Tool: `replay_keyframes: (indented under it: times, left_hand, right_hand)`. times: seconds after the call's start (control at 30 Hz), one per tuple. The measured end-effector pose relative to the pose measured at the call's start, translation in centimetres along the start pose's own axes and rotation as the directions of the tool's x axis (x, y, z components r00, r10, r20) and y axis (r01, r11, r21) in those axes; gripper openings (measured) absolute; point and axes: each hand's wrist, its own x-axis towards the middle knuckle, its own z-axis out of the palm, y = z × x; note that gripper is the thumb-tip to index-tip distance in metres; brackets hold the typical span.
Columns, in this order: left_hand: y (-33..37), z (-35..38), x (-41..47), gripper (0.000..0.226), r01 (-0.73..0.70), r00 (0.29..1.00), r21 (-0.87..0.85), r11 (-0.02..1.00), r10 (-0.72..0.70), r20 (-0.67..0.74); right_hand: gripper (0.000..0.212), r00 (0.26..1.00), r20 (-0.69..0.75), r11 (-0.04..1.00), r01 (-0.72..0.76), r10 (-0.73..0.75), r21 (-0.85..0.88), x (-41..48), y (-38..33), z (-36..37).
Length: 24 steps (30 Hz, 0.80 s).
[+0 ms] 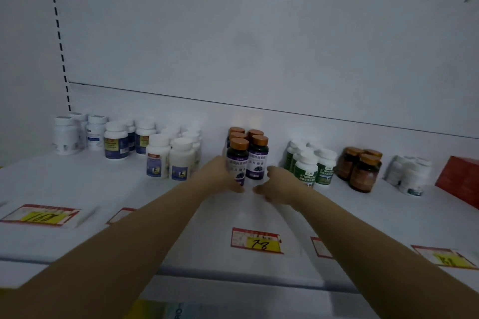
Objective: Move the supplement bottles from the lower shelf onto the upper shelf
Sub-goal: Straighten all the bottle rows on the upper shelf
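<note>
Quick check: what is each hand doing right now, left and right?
Left hand: grips the front-left purple bottle.
Right hand: open, holds nothing.

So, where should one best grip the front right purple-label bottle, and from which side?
The front right purple-label bottle stands upright; its twin, held by the left hand, crowds its left and more stand behind. Its right side is free, so grip the cylindrical body at the label from the front right.

— Where does the head camera look from?
— From the person's head, forward and slightly down at the white shelf (pixel 363 215), near enough that both forearms (pixel 145 235) enter from the bottom edge.
</note>
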Motion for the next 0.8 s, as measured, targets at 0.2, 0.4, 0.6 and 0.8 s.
replay_keyframes:
  times: [0.2, 0.4, 0.6, 0.8]
  left_hand:
    - [-0.9, 1.2, 2.4, 0.062, 0.053, 0.999, -0.056, 0.997, -0.053, -0.004]
    - [-1.6, 1.7, 3.4, 0.058, 0.004, 1.000, -0.068, 0.998, -0.006, -0.021]
    - [-2.0, 1.9, 4.0, 0.058, -0.005, 1.000, -0.030, 1.000, 0.004, -0.028]
    - [-2.3, 1.8, 4.6, 0.059, -0.001, 1.000, -0.028, 1.000, 0.001, 0.017]
  right_hand:
    - [0.057, 0.999, 0.027, 0.998, 0.036, -0.038, 0.054, 2.0, 0.7, 1.0]
    - [0.057, 0.998, 0.050, 0.997, 0.033, -0.036, 0.071, 2.3, 1.1, 0.5]
    - [0.057, 0.997, 0.045, 0.997, 0.059, -0.061, 0.046, 2.5, 1.0, 0.8]
    - [0.051, 0.999, 0.021, 0.999, 0.049, -0.049, 0.002, 2.2, 1.0, 1.1]
